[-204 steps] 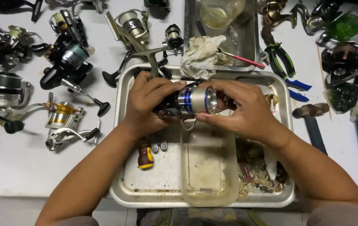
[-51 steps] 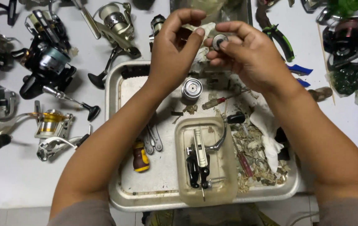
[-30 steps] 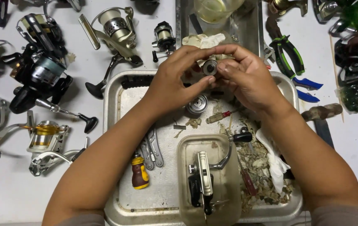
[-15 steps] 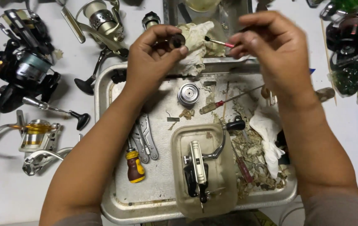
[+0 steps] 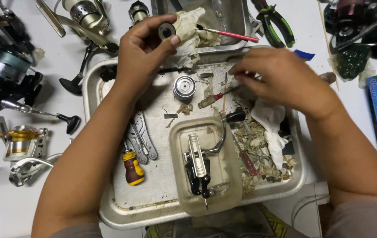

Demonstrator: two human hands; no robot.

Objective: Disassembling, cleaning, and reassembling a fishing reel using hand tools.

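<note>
We pinch a ring (image 5: 167, 31) in our left hand (image 5: 142, 53) for inspection, while our right hand (image 5: 281, 77), fingers curled, reaches into the tray (image 5: 92, 88) for a screwdriver (image 5: 217, 96).

The left hand (image 5: 142, 53) is raised at the upper middle, forearm running up from the lower left, thumb and curled fingers pinching a small round dark metal ring-shaped part (image 5: 167, 31) at the fingertips. The right hand (image 5: 281, 77) lies lower to the right, palm down, blurred, fingers bent and pointing left, its forearm coming in from the lower right corner
</note>
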